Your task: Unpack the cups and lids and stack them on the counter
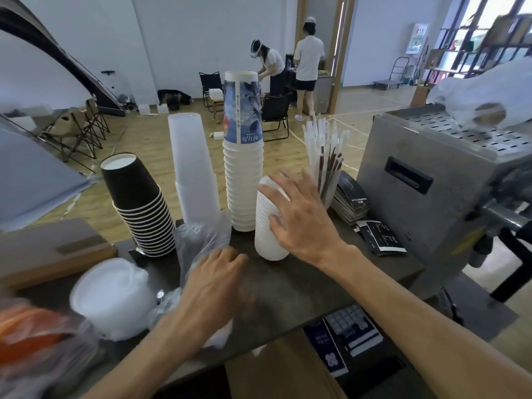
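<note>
The right hand [299, 214] is steadying the lids [269, 223] with spread fingers (barely gripping), so the left hand [213, 280], loosely closed on the bag [198, 240], should be pulling gently.

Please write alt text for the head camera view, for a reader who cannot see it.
A person's right hand rests on a short stack of white lids standing on a dark counter, while the left hand touches a clear plastic bag. Behind stand black cups, clear cups and a tall stack of white cups.
</note>
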`<state>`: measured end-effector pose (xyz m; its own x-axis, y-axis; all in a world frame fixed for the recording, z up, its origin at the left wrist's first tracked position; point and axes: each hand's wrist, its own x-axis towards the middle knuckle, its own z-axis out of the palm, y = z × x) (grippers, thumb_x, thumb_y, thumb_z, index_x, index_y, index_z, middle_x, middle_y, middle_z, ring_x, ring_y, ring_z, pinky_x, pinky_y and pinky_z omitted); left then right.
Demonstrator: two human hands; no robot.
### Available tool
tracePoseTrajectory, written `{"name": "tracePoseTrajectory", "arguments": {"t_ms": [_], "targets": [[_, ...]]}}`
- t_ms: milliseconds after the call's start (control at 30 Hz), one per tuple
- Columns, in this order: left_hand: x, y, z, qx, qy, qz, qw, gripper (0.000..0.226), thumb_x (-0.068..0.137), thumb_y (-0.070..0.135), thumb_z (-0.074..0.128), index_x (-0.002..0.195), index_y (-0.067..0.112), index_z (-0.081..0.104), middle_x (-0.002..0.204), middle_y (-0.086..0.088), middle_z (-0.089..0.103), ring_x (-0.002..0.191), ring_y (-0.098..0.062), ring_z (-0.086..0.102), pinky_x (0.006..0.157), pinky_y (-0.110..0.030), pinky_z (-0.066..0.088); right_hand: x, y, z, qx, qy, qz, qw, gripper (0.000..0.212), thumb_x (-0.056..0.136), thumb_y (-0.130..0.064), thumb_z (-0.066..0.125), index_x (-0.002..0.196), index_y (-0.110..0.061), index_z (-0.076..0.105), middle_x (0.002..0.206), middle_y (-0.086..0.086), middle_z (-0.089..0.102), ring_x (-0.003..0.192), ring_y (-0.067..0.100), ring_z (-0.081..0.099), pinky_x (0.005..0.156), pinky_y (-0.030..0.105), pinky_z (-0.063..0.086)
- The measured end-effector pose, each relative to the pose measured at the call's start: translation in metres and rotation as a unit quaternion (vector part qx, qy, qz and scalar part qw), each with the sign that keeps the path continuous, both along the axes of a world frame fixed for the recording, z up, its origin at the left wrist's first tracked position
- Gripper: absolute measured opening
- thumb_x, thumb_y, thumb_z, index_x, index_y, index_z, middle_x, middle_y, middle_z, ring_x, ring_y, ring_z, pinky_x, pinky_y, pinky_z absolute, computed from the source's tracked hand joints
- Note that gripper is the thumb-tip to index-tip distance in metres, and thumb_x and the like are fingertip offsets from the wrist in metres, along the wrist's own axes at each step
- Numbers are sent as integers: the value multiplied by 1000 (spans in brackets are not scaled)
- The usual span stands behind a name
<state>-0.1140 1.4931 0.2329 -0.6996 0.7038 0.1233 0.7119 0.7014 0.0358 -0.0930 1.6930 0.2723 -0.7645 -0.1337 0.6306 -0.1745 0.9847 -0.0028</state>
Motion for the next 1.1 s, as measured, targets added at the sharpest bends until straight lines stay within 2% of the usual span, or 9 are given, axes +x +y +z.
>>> {"name": "tracePoseTrajectory", "arguments": {"t_ms": [133, 267, 400, 500, 567, 633, 767, 933, 1100], "targets": [[6, -48, 6, -104, -49, -6, 993, 103, 82, 56, 72, 159, 34, 7, 168, 0, -1, 154, -23, 4, 123, -37, 12, -1, -36, -12, 28, -7, 34, 999, 56, 81, -17, 72, 135, -17, 56, 147, 11, 50, 148, 31, 29, 122, 61, 14], [8, -61, -17, -131, -115, 50, 983, 123, 81, 29, 80, 156, 36, -17, 166, -2, -23, 154, -29, 9, 121, -46, 26, -1, -51, -27, -7, 0, 26, 1000, 54, 78, -14, 73, 131, -15, 60, 143, 12, 54, 146, 31, 33, 120, 62, 17], [16, -57, -40, -115, -176, 69, 975, 104, 91, 11, 65, 159, 32, -12, 165, -11, 12, 145, -33, 34, 111, -42, 38, 6, -70, -33, -11, -13, 79, 997, 54, 78, -13, 70, 131, -12, 59, 142, 13, 54, 144, 32, 37, 125, 51, 14], [30, -60, -41, -92, -131, 44, 986, 77, 94, 18, 62, 156, 27, 18, 153, -5, 35, 135, -23, 44, 105, -33, 41, 17, -88, -43, -60, -125, 150, 979, 62, 83, -16, 72, 142, -17, 52, 149, 7, 49, 144, 24, 38, 124, 44, 21], [43, -75, -29, -38, -103, 35, 993, 65, 93, 25, 65, 150, 30, 33, 147, 1, 38, 132, -18, 44, 106, -30, 39, 23, -101, -52, -102, -161, 177, 966, 57, 88, -18, 69, 142, -18, 54, 147, 2, 53, 142, 17, 40, 123, 41, 25], [54, -101, -9, 57, -65, 34, 996, 58, 88, 23, 70, 141, 27, 47, 137, 2, 42, 121, -16, 48, 97, -22, 42, 26, -120, -56, -145, -94, 184, 968, 41, 88, -18, 68, 129, -14, 65, 130, 3, 66, 130, 15, 51, 116, 42, 38], [64, -178, 36, 189, 57, 71, 978, 44, 71, -1, 76, 111, 14, 65, 115, -5, 53, 93, -12, 52, 72, -13, 40, 22, -188, -38, -231, -7, 249, 941, 28, 94, -23, 57, 117, -12, 68, 110, 2, 70, 106, 9, 56, 96, 28, 49], [70, -280, 66, 225, 168, 176, 944, 44, 64, -20, 70, 101, 3, 69, 109, -13, 56, 91, -20, 55, 71, -24, 45, 12, -297, -8, -217, -69, 344, 911, 32, 97, -22, 58, 128, -17, 62, 123, 2, 67, 115, 13, 56, 101, 27, 42], [64, -379, 53, 205, 182, 267, 924, 55, 58, -23, 75, 106, 4, 69, 113, -11, 52, 88, -32, 61, 71, -31, 48, -5, -409, 3, -150, -124, 371, 908, 44, 99, -26, 54, 143, -18, 51, 145, 3, 53, 134, 21, 46, 113, 37, 35]]}}
